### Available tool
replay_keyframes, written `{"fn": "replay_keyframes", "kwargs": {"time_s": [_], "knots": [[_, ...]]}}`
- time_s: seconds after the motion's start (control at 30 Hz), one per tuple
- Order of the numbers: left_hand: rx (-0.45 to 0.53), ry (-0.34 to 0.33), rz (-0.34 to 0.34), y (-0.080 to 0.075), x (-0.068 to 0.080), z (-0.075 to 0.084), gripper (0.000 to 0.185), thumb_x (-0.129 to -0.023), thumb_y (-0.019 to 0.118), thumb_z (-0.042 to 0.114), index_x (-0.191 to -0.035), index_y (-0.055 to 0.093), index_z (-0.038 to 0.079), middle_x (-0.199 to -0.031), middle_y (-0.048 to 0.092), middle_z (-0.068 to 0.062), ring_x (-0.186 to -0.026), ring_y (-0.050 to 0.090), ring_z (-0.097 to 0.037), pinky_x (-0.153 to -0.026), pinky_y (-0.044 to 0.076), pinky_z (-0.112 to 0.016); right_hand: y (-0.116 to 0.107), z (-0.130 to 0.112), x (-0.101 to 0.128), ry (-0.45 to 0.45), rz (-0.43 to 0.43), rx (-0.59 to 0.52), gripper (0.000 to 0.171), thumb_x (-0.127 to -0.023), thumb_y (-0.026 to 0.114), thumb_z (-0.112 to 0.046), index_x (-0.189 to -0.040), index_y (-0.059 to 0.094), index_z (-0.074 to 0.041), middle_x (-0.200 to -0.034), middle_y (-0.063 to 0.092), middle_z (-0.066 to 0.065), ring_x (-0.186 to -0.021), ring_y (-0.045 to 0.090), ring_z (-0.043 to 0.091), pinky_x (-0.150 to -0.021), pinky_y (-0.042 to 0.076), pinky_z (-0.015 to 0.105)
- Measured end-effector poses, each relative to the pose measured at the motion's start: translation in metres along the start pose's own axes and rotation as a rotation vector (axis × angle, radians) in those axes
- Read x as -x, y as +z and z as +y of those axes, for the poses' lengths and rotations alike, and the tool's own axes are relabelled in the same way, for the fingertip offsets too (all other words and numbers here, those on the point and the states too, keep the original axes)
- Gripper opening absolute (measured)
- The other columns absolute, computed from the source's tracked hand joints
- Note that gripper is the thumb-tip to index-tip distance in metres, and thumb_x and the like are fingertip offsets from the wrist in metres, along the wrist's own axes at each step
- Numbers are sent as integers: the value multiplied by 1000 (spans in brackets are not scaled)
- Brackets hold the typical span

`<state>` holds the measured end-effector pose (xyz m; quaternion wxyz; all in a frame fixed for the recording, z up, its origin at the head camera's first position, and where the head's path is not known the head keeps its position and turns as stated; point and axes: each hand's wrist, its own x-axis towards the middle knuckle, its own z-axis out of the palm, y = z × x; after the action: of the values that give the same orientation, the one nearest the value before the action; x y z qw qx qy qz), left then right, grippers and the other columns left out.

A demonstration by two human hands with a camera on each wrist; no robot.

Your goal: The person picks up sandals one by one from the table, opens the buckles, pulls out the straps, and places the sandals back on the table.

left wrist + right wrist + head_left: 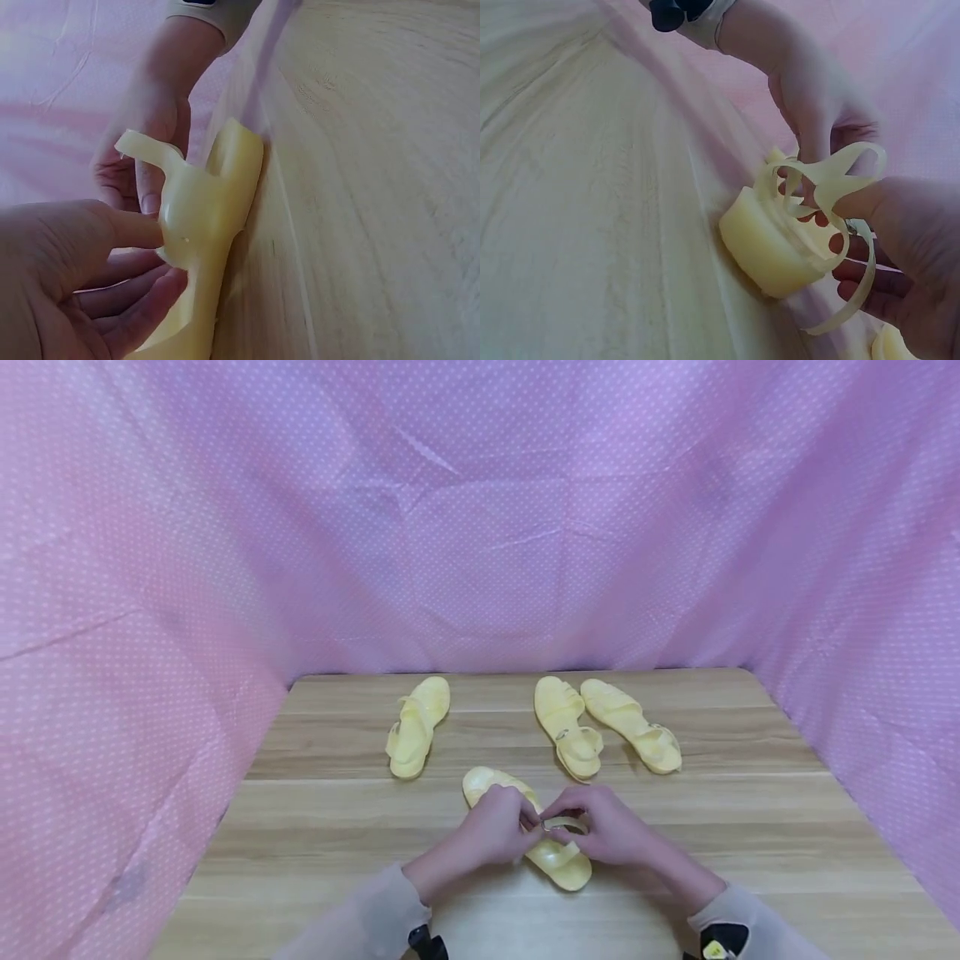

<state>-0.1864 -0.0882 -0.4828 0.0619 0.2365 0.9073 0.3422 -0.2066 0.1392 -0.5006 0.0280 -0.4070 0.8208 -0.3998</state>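
A pale yellow jelly sandal [557, 857] lies slanted at the front of the table, its toe pointing to the far left. From the left, my left hand [495, 823] pinches the ankle strap over the middle of the sole. My right hand [611, 828] grips the same strap from the other side, fingertips meeting the left ones. In the right wrist view a small metal buckle [853, 225] shows between the right thumb and fingers, and a loose strap end [861, 289] curves down below them. Fingers partly hide the buckle.
One matching yellow sandal [414, 731] lies at the back left of the wooden table [337, 827]. Two more, a sandal [558, 710] and its neighbour sandal [626, 720], lie close together at the back right. A pink dotted curtain [480, 568] surrounds the table's back and sides.
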Motion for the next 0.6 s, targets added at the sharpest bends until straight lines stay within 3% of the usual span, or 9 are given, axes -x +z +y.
{"fn": "replay_keyframes", "kwargs": {"time_s": [0.17,0.4,0.6], "knots": [[-33,19,50,2,-1,2,5,-89,80,10,-89,85,9,-76,80,4,-64,62,8,-61,48,-6,0,0,-4,89,10,-32,16,-90,85,-14,-105,81,-15,-97,81,-6,-87,73,3,-78,63,26],[-196,103,83,1,0,2,5,-83,82,16,-85,83,11,-72,76,6,-57,47,11,-58,42,-5,-2,-8,-3,162,52,-84,12,-91,84,-15,-103,82,-13,-95,82,0,-84,72,5,-74,63,25],[-225,130,107,-1,0,0,9,-85,84,21,-87,83,13,-74,78,6,-60,56,9,-60,45,-6,-2,-5,-1,167,73,-101,12,-92,83,-13,-104,82,-11,-95,81,2,-82,71,4,-72,63,26]]}}
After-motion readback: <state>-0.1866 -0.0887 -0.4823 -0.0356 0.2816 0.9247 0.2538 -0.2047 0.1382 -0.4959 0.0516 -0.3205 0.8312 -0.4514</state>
